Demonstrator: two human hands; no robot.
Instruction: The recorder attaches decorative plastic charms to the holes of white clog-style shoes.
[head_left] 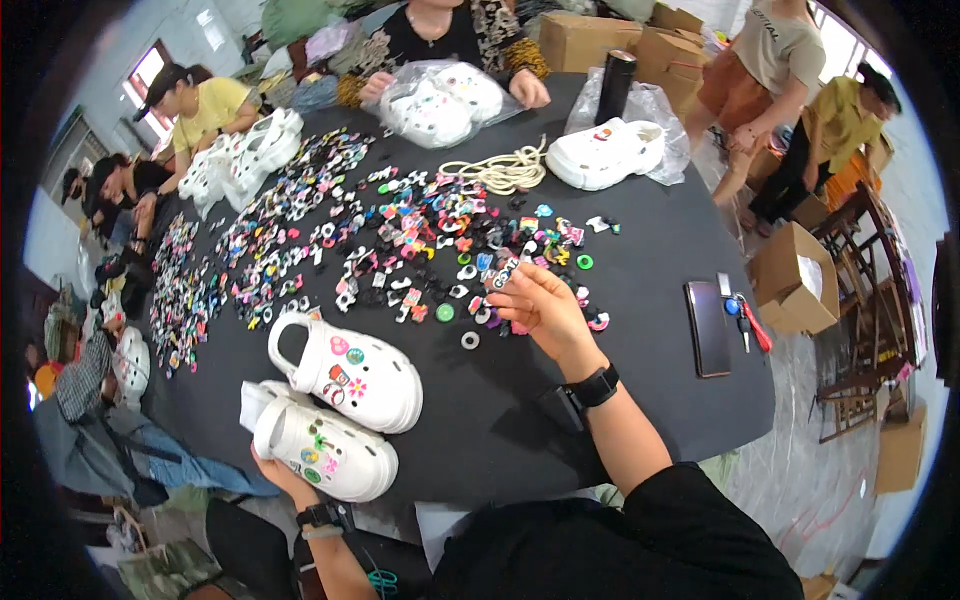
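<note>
My left hand (283, 473) grips the heel end of a white clog (322, 450) at the near edge of the black table (640, 300); the clog carries a few coloured charms. A second white clog (345, 370) with charms lies just beyond it. My right hand (540, 305) reaches over the table and pinches a small striped shoe charm (503, 275) between fingertips, right at the edge of a wide spread of colourful shoe charms (400, 240). A black watch sits on my right wrist.
A dark phone (708, 327) and keys (745, 315) lie at the right. White clogs in plastic bags (605, 150), a coil of cord (500, 170) and a black bottle (615, 85) stand at the far side. Other people work around the table; cardboard boxes (800, 275) stand right.
</note>
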